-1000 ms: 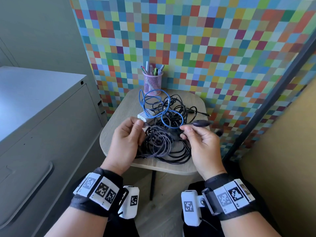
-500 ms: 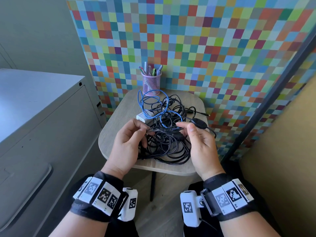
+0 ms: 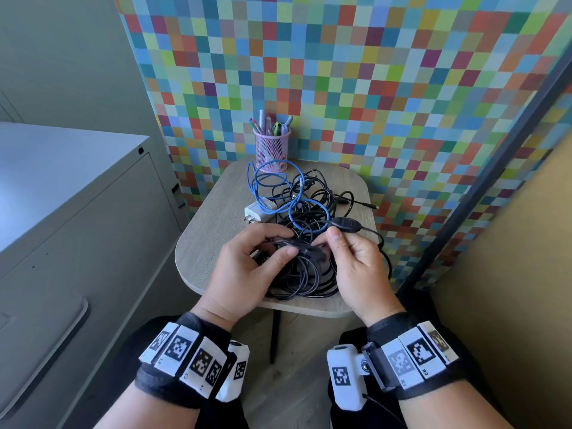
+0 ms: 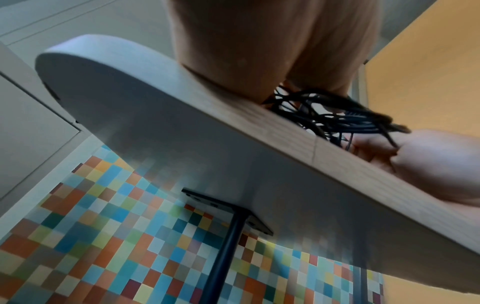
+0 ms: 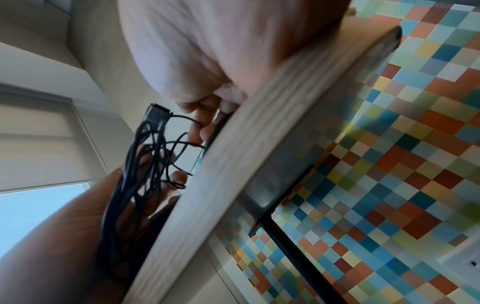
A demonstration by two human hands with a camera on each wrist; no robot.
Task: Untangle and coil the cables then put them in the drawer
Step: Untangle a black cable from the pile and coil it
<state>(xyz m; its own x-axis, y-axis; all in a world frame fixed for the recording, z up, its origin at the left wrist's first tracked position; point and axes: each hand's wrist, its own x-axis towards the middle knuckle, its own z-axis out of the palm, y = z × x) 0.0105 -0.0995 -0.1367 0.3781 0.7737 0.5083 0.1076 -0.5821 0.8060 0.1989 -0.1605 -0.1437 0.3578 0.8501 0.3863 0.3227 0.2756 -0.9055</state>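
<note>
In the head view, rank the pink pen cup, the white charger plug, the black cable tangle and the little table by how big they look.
Largest to smallest, as they look in the head view:
1. little table
2. black cable tangle
3. pink pen cup
4. white charger plug
The cup stands farther from the camera than the plug, so its lead is probably real.

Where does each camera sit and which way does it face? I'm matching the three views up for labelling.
Head: worn high, looking forward and down at the table, black cables, left hand and right hand; both forearms with wristbands show.
Left wrist: below the table edge, looking up along the left hand; table underside and leg show.
Right wrist: below the table edge, looking up along the right hand.
Shared: both wrist views show both hands, the black cables and the table.
</note>
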